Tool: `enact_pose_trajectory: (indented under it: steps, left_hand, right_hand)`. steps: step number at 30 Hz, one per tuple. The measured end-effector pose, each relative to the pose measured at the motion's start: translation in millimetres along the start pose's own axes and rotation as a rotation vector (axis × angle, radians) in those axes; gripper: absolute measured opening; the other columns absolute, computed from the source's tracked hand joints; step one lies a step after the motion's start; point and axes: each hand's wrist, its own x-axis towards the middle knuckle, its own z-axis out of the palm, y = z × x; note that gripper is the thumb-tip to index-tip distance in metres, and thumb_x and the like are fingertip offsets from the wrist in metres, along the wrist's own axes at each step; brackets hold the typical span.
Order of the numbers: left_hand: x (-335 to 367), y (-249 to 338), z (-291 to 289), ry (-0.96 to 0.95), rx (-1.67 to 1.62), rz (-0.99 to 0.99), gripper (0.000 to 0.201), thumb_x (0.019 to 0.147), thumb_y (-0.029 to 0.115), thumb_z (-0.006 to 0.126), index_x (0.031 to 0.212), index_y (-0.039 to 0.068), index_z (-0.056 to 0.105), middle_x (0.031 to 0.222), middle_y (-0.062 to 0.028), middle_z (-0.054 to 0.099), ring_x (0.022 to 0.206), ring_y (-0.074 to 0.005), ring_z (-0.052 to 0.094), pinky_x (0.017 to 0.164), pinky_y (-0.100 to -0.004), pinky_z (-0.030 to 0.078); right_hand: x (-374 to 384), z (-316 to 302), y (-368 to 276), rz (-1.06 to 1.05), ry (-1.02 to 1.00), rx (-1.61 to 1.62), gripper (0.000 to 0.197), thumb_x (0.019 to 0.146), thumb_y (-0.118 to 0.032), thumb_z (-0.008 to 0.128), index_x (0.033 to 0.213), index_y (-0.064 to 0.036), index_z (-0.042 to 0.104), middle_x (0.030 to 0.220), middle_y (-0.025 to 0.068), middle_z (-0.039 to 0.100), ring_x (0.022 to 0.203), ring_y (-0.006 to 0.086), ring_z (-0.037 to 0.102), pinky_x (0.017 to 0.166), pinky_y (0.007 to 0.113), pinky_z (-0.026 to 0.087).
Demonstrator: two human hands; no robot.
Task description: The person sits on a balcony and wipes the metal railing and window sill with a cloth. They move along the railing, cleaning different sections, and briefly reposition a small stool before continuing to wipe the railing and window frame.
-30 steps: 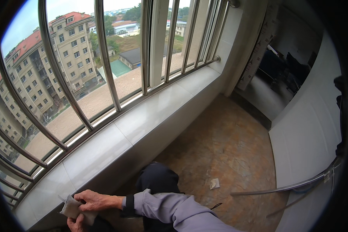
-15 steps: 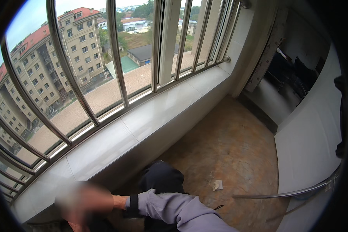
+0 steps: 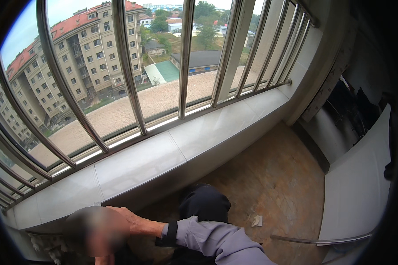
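Note:
My right hand, in a grey sleeve with a dark cuff, reaches leftward from the lower edge to just below the tiled window ledge. A blurred patch hides its fingers and whatever they touch. Only a bit of skin from my left hand shows under that patch, at the lower edge. The two hands are close together, and whether either holds anything cannot be made out. My knee in dark cloth is bent beside the right forearm.
Metal bars stand along the ledge before the window. A crumpled pale scrap lies on the brown floor. To the right are a curved metal strip and a white panel. A doorway opens at the far right.
The view has shifted, so the window, ledge and floor scrap sit farther right. More of my right hand's back shows beside the blurred patch.

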Motion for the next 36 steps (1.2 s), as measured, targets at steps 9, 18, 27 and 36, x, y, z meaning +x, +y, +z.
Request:
enact_pose_trajectory:
  steps: [9,18,27,36]
  left_hand:
    - [-4.1,26.4,-12.1,-0.222,0.366,-0.083,0.034,0.086,0.01,0.069,0.117,-0.003,0.068,0.104,-0.0062,0.073,0.089,-0.0155,0.071,0.082,-0.0309,0.058]
    - [-8.7,-6.5,-6.5,-0.174,-0.161,-0.258,0.046,0.101,0.019,0.058,0.143,0.001,0.05,0.132,-0.0085,0.063,0.122,-0.025,0.063,0.105,-0.0424,0.051]
    - [-5.3,-28.1,-11.4,-0.059,-0.367,-0.294,0.03,0.106,0.013,0.046,0.131,0.002,0.057,0.131,-0.0102,0.063,0.125,-0.0255,0.059,0.11,-0.0435,0.047]
    - [-4.2,-30.6,-19.9,-0.014,-0.277,-0.209,0.039,0.098,0.003,0.045,0.135,-0.005,0.054,0.133,-0.0144,0.062,0.125,-0.0295,0.06,0.111,-0.0476,0.046]
  right_hand:
    - [10.7,-12.9,-22.4,0.23,-0.24,-0.057,0.04,0.094,-0.031,0.069,0.118,0.001,0.061,0.101,0.0164,0.07,0.09,0.0262,0.066,0.082,0.037,0.053]
    - [4.3,-0.5,-5.2,-0.125,0.214,-0.66,0.022,0.09,-0.017,0.069,0.109,-0.0069,0.062,0.099,0.014,0.065,0.085,0.0331,0.069,0.071,0.041,0.056]
    - [-1.2,33.9,5.9,-0.342,0.048,-0.974,0.011,0.095,-0.017,0.063,0.098,-0.0075,0.058,0.081,0.009,0.056,0.07,0.0246,0.067,0.053,0.036,0.054]
    - [-6.6,12.7,32.1,-0.281,0.054,-0.919,0.013,0.095,-0.019,0.065,0.094,-0.0087,0.058,0.082,0.0096,0.054,0.072,0.0275,0.066,0.056,0.039,0.054]
